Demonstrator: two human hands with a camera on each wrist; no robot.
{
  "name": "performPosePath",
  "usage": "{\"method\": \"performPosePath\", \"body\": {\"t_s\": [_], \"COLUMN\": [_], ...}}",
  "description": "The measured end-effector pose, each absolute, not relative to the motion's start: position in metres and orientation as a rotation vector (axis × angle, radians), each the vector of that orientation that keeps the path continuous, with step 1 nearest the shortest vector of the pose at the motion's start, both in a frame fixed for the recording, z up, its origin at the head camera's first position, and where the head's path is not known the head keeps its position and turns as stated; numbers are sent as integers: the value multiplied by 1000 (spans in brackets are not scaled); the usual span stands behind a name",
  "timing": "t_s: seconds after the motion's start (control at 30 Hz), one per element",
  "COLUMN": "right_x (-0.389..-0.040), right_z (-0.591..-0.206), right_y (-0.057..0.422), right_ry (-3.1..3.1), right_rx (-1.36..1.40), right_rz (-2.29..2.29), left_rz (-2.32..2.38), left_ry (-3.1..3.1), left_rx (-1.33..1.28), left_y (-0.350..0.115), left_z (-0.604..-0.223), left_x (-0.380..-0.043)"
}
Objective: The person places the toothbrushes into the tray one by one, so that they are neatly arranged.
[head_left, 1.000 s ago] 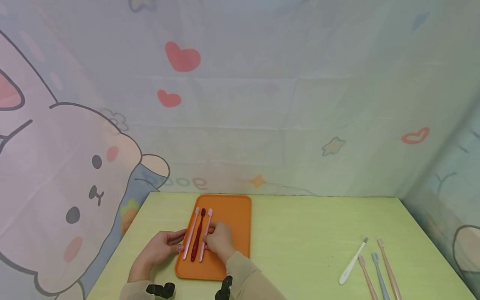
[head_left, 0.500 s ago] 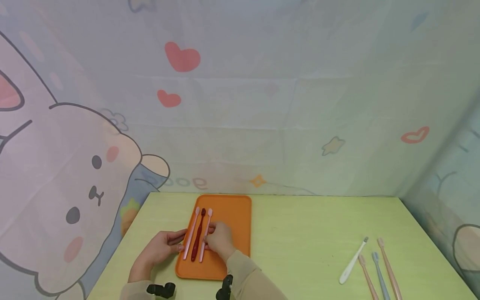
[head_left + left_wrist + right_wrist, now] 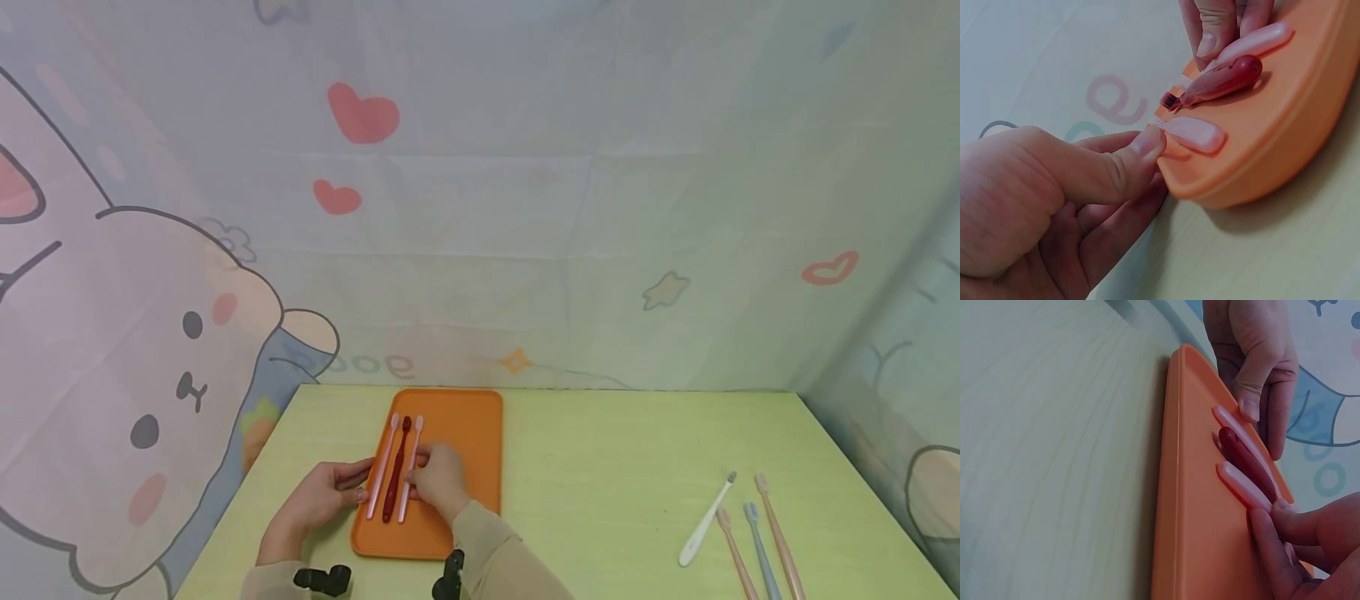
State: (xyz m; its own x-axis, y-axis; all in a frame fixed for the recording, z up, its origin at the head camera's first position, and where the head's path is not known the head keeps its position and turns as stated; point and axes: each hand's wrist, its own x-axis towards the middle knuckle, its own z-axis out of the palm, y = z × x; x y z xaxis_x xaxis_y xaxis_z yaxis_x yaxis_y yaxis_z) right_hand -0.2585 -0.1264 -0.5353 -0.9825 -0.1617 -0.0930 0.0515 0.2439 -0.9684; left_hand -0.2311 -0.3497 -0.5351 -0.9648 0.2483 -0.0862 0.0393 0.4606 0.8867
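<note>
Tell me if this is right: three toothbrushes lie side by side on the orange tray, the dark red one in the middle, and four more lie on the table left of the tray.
Not quite: the four other toothbrushes lie on the table to the right of the orange tray, as the head view shows. The rest stands.

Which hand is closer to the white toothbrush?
The right hand. It pinches a pink toothbrush over on the tray, to the left of the white toothbrush. The left hand is farther away, at the tray's left edge.
</note>
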Motion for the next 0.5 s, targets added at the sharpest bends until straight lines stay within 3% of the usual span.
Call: {"method": "performPosePath", "body": {"t_s": [0.5], "right_x": [-260], "right_z": [-539], "right_y": [-125], "right_ry": [2279], "right_rx": [-112], "right_rz": [-1867], "left_rz": [1549], "left_ry": [2466], "left_rx": [283], "left_y": [-350], "left_z": [-534], "left_x": [-230]}}
